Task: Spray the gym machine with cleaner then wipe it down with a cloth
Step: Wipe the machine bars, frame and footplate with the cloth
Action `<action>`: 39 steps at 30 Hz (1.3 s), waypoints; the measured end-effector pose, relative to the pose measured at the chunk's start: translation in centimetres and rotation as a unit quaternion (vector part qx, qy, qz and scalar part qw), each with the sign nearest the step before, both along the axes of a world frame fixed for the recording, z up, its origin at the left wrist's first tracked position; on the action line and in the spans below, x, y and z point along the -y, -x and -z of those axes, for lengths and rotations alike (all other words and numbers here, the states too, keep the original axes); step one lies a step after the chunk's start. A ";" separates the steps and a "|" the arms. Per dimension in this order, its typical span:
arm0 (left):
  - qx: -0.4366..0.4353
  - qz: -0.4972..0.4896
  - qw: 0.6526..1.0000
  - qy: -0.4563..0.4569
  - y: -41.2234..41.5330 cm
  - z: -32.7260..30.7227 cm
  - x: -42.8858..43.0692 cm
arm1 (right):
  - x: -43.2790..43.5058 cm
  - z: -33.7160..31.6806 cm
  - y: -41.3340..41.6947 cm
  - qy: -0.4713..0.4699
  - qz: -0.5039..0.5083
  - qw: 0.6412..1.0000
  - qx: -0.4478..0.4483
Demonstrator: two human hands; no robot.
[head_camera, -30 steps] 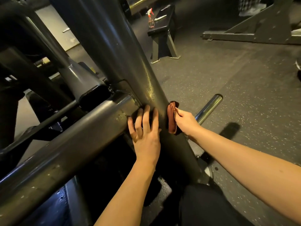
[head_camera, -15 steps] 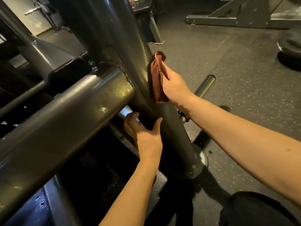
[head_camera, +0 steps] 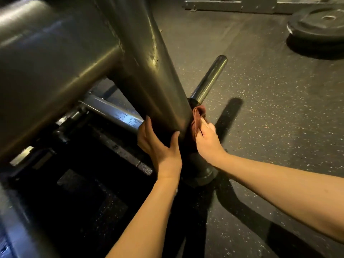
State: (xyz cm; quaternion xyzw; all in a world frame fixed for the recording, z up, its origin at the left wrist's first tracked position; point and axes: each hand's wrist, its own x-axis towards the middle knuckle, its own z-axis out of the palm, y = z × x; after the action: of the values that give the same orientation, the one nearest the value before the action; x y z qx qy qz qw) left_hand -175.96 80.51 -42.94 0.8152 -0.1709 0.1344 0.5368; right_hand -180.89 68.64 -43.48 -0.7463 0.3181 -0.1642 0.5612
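Fingers (head_camera: 146,127) of the left hand (head_camera: 158,144) curl round the slanted post (head_camera: 149,71) of the gym machine (head_camera: 46,62) low down; the right hand (head_camera: 207,140) pinches the reddish cloth (head_camera: 197,118) against the post's right side.

The thick cross tube (head_camera: 55,81) hangs close over the left forearm, so a quick lift could knock the arm; that side is tight and dark. Rubber floor (head_camera: 279,127) on the right lies open, a weight plate (head_camera: 320,23) well apart. The chrome peg (head_camera: 210,79) juts out just above the cloth: an upward stroke would likely snag it or bang knuckles. Downward, the round foot (head_camera: 202,175) is near and ends the stroke. Droplets on the lower tube (head_camera: 119,116) suggest a slick frame, so the bracing hand could slip. Bunched narrow, the cloth may miss the far side.
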 end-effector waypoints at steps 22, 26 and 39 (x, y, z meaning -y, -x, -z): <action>-0.044 0.026 0.999 0.009 0.8 7.3 -0.6 | 0.0 10.7 1.7 -0.300 0.192 0.930 -0.090; -0.056 0.034 0.998 0.013 0.6 7.2 -0.8 | 0.4 6.4 -0.2 -0.204 0.149 0.966 -0.061; -0.043 0.058 0.997 0.009 -0.1 7.7 -1.4 | -2.1 11.8 3.2 -0.324 0.235 0.913 -0.084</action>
State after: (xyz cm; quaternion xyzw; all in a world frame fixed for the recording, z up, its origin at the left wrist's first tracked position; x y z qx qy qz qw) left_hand -175.88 81.90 -50.61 0.8043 -0.1937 0.0689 0.5576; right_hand -184.14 70.78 -55.26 -0.4380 0.5657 -0.1162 0.6890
